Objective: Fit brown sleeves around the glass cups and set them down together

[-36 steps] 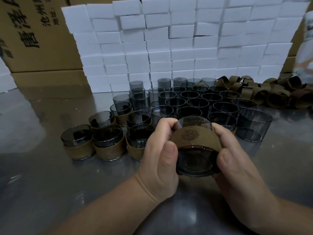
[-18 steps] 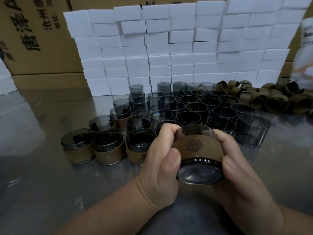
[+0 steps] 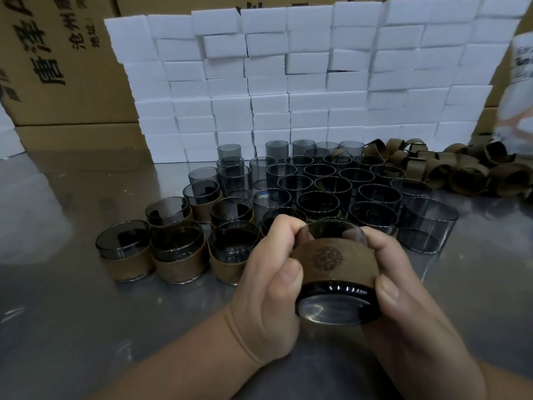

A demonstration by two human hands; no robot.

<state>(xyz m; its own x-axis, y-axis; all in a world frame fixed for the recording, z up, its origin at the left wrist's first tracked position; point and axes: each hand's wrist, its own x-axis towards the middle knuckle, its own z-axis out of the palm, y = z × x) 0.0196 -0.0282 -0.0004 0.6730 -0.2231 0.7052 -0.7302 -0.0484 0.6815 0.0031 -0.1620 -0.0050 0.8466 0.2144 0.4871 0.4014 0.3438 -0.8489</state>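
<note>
Both hands grasp one smoky glass cup (image 3: 331,308) wrapped in a stamped brown sleeve (image 3: 333,261).
Lower centre of the frame: left hand (image 3: 271,287) and right hand (image 3: 403,301) curl round it, tilted, base toward the camera.

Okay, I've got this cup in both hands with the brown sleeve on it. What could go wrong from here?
1. The left hand and right hand grip the glass cup tilted over the metal table. Pushing on the brown sleeve could make the smooth glass slip and drop.
2. Bare glass shows below the sleeve, more than on the sleeved cups, so it may not be fully seated.
3. Those cups stand close together, so setting this one down could knock them.
</note>
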